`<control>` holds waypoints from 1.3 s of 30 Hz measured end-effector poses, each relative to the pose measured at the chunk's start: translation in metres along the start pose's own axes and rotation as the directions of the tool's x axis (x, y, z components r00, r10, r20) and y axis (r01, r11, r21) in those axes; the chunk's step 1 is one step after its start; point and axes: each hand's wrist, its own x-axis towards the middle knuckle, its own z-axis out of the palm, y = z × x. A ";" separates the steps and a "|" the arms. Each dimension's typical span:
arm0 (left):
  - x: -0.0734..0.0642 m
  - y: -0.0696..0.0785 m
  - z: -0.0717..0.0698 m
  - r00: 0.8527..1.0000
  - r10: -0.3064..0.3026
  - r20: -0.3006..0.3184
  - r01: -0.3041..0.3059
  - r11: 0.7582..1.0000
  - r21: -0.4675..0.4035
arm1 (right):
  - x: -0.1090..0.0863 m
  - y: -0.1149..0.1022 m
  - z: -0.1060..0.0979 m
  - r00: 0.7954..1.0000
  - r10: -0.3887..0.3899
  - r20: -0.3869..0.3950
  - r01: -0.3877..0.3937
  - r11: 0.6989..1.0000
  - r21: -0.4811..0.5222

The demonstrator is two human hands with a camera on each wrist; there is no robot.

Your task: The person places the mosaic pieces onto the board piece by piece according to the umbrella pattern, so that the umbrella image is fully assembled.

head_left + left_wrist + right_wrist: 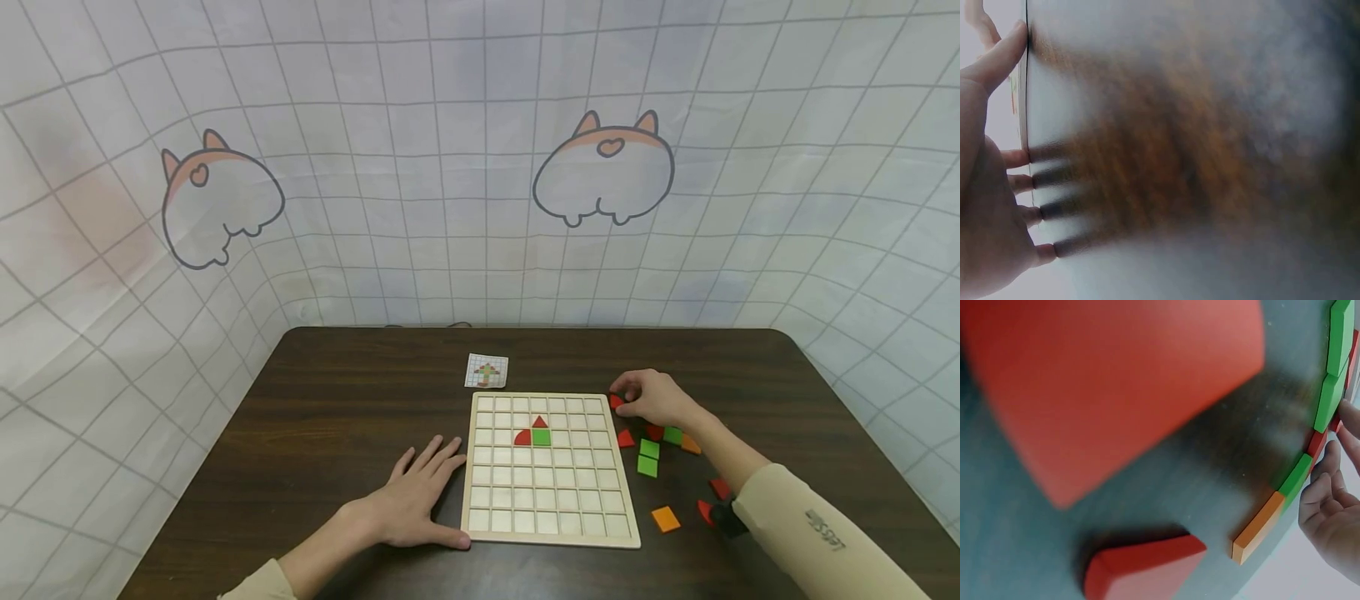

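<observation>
A pale wooden grid board (555, 537) lies on the dark table. On it a red quarter-circle piece (523, 438), a green square (541, 437) and a red triangle (539, 422) form a small cluster. My left hand (408, 506) rests with spread fingers along the board's left side, thumb at the near left corner. Beyond the board's right edge, my right hand (654, 398) pinches a red piece (617, 401) between thumb and finger, by the far corner. Its shape is partly hidden by the fingers.
A small pattern card (487, 371) lies behind the board. Right of the board are two green squares (648, 457), a red piece (626, 438), an orange square (665, 519) and several more pieces, some beneath the right forearm. A patterned cloth (480, 250) hangs behind the table.
</observation>
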 end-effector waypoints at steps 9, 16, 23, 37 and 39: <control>0.001 0.002 -0.001 1.000 -0.007 -0.002 0.007 1.000 -0.003 | 0.000 -0.003 0.001 1.000 -0.005 0.004 0.005 1.000 -0.010; 0.002 0.002 -0.001 1.000 -0.011 -0.004 0.011 1.000 -0.001 | -0.001 -0.004 0.002 0.999 -0.031 0.008 0.031 0.999 -0.026; 0.002 0.002 0.000 1.000 -0.018 -0.004 0.018 1.000 0.004 | 0.001 -0.001 0.003 0.999 -0.033 0.002 0.033 0.999 -0.025; 0.003 0.001 0.000 1.000 -0.018 0.002 0.018 1.000 -0.011 | -0.005 -0.013 -0.008 1.000 -0.027 -0.010 0.027 0.999 -0.019; 0.003 0.001 0.000 1.000 -0.019 0.002 0.019 1.000 -0.010 | -0.005 -0.018 -0.007 0.999 -0.047 -0.008 0.047 0.999 -0.015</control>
